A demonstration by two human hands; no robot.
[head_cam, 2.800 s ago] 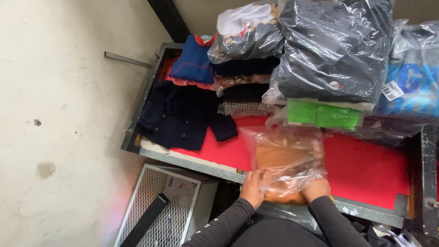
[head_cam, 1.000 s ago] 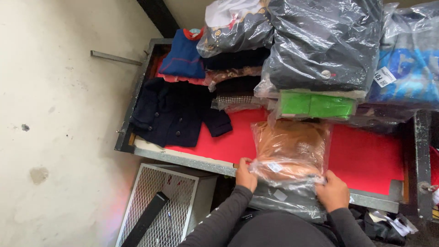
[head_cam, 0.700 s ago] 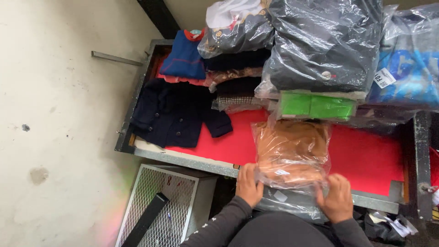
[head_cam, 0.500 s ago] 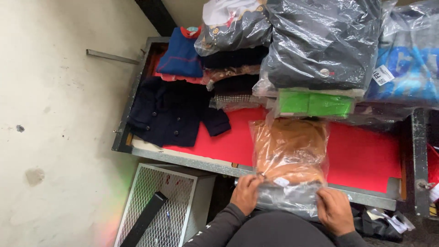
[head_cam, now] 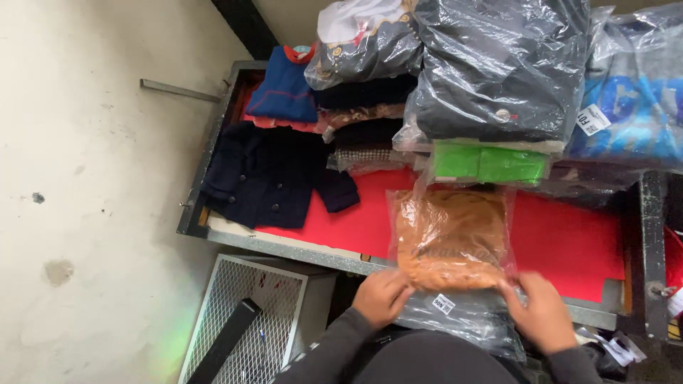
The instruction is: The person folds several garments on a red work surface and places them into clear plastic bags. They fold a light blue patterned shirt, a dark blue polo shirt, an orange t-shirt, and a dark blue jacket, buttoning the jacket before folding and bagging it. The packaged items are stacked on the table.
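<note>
A clear plastic bag [head_cam: 455, 249] holding a folded orange-brown garment [head_cam: 449, 239] lies on the red table top [head_cam: 569, 242], its near end hanging over the table's grey metal front edge [head_cam: 299, 250] toward the person. The left hand [head_cam: 383, 295] pinches the bag's lower left corner, fingers curled onto the plastic just beside a small white label [head_cam: 444, 304]. The right hand [head_cam: 542, 311] presses down on the bag's lower right corner, fingers bent over the film; whether it actually pinches the plastic cannot be told. The garment sits just beyond both hands — between them and the back of the table.

Behind the bag, touching or nearly so, is a flat green packet [head_cam: 491, 162] under a stack of dark bagged clothes [head_cam: 498, 71]. To the left lies a navy buttoned jacket [head_cam: 270, 178], with bare red surface between it and the bag. To the right the red top is open up to the dark frame rail [head_cam: 651, 249]. Below the table's left end stands a white wire-mesh box [head_cam: 249, 313].
</note>
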